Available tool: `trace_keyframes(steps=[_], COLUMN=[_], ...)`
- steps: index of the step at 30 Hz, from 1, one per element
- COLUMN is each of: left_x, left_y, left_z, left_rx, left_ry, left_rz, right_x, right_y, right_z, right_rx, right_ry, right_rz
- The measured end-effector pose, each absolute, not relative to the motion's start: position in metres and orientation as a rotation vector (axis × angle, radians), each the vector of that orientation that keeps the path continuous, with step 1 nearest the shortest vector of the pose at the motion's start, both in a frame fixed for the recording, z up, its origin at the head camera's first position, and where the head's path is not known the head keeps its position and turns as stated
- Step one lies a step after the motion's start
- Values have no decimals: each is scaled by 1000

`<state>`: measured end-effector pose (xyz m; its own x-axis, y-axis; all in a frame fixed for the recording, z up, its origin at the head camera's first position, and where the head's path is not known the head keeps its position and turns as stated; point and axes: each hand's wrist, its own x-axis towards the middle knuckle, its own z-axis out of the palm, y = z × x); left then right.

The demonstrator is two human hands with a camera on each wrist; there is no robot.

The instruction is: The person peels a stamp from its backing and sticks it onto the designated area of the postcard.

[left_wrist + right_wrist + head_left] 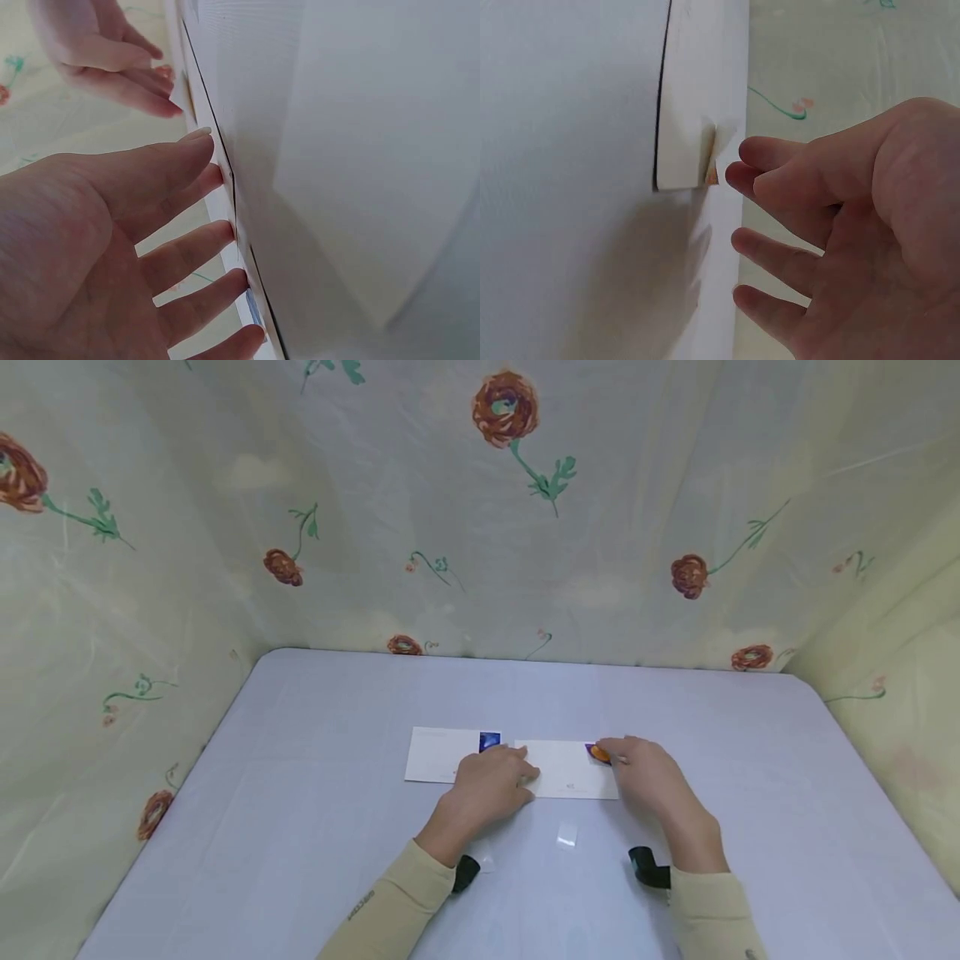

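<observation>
Two white envelopes lie side by side on the table. The left envelope [435,754] bears a blue stamp [490,740] at its upper right, partly behind my left hand [489,781]. That hand rests its extended fingers across the neighbouring ends of both envelopes. At the upper right corner of the right envelope [558,770], my right hand [651,777] pinches a purple and orange stamp [599,753] between thumb and index finger. One edge of this stamp stands raised off the paper in the right wrist view; the contact of the fingertips is partly hidden.
A small shiny clear square [567,835] lies in front of the right envelope, and another pale piece [484,857] beside my left wrist. Black wrist mounts [649,868] hang below both forearms. A flowered curtain [480,543] surrounds the white table [337,710].
</observation>
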<state>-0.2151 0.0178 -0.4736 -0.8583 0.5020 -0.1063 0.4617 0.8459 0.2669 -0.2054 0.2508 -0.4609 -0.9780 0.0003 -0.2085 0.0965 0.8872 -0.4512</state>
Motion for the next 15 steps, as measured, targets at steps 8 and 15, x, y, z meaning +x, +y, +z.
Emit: trace_keyframes(steps=[8, 15], left_x=[-214, -217], left_y=[18, 18], left_z=[-478, -477], left_rx=[762, 766], left_ry=[2850, 2861], left_rz=[348, 308], right_x=[-201, -196], right_y=[241, 234], right_z=[-473, -465], right_rx=[-65, -107], right_ry=[2890, 2906], right_rz=[-576, -486])
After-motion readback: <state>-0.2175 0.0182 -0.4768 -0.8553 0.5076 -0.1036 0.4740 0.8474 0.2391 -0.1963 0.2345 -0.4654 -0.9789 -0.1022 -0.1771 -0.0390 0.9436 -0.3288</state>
